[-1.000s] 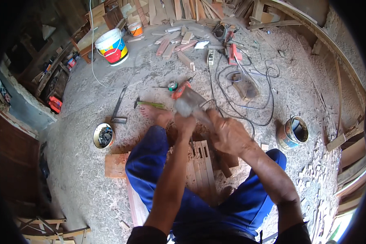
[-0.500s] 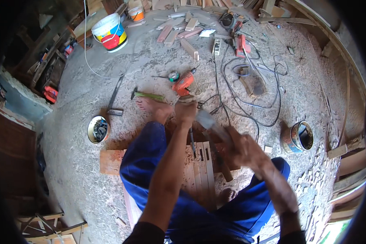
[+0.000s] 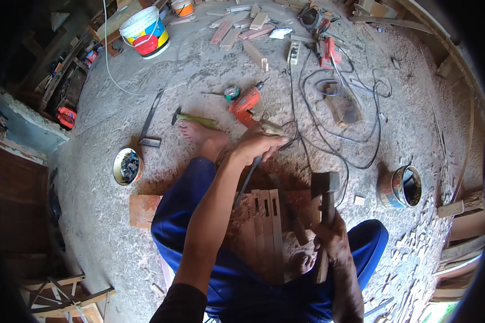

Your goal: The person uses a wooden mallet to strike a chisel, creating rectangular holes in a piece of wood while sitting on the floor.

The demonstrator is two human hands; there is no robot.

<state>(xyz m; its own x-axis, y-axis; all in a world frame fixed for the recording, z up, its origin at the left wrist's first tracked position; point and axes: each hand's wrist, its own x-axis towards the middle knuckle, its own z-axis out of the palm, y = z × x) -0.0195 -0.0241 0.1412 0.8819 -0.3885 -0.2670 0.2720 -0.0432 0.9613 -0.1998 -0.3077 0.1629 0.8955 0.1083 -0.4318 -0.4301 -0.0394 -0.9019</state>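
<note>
There were two hands, one block-headed hammer, one green-handled hammer, one orange drill and four open containers.

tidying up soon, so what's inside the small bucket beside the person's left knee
The small bucket holds a heap of dark pieces, too small to identify. They cover the bottom, so anything beneath them is hidden.

Left hand: chisel, held aslant, tip near slotted boards. Right hand: hammer, head uppermost. On floor beyond: drill, and green-handled hammer beside bare foot.
</note>
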